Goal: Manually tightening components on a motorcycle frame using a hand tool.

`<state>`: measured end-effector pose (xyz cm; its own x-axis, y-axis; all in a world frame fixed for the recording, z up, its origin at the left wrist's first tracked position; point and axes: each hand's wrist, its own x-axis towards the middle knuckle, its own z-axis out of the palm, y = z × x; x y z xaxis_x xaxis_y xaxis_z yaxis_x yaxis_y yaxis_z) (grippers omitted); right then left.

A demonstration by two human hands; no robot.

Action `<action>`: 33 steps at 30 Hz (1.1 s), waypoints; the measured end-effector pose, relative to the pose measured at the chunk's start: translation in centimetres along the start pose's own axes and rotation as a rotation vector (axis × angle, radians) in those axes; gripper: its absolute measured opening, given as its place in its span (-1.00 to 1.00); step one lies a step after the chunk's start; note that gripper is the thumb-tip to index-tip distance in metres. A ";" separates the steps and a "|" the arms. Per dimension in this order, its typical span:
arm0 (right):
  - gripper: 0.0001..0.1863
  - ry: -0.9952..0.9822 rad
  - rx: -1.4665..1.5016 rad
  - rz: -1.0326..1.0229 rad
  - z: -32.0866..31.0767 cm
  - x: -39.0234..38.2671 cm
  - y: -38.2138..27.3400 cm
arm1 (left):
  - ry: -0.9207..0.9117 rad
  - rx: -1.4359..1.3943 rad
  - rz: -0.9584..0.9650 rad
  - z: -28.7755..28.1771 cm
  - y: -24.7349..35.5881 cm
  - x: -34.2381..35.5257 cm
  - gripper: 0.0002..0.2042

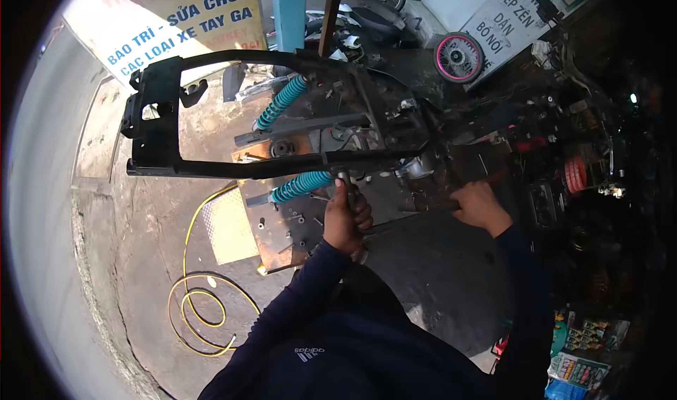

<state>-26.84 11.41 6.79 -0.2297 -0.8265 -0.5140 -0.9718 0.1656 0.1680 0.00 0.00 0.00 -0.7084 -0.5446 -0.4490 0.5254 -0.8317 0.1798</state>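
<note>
A black motorbike frame (247, 167) stretches across the view, its open rear end to the left. Two turquoise coil-spring shock absorbers (302, 186) are attached to it, one on the near side and one on the far side. My left hand (345, 220) is closed around a short metal wrench (343, 176), whose head meets the near frame rail by the near shock's upper end. Farther right, my right hand (482, 206) has its fingers curled over a dark bar-like part (441, 207) low on the bike. Shadow hides the undersides of those fingers.
Loose bolts and sockets (300, 220) lie on a worn metal-topped stand (275, 241) below the frame. A yellow hose (185, 294) coils on the floor at left. A pink-rimmed wheel (458, 57) leans against a sign at the back. Dark clutter fills the right side.
</note>
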 end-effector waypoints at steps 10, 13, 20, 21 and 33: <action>-0.74 0.190 0.251 -0.546 1.7 5.9 3.5 | 0.179 0.094 0.222 0.7 -1.4 1.0 -0.59; -0.75 0.262 0.296 -0.476 1.5 5.8 2.9 | 0.105 0.101 0.234 0.9 -1.1 0.9 -0.61; -0.77 0.258 0.781 -0.707 18.9 16.4 -8.3 | 0.317 0.496 0.343 2.0 -1.5 1.4 -0.68; -0.79 0.199 0.821 -0.680 19.2 16.9 -10.1 | 0.319 0.572 0.404 1.8 -1.7 1.5 -0.69; -0.73 0.336 0.517 -0.443 10.0 6.4 1.7 | 0.253 0.188 0.227 0.2 -3.4 -0.8 -0.70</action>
<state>-30.49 11.78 -4.57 0.1360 -0.9802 -0.1440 -0.8899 -0.0570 -0.4526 -1.30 3.21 -0.05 -0.4331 -0.6927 -0.5767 0.5430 -0.7112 0.4464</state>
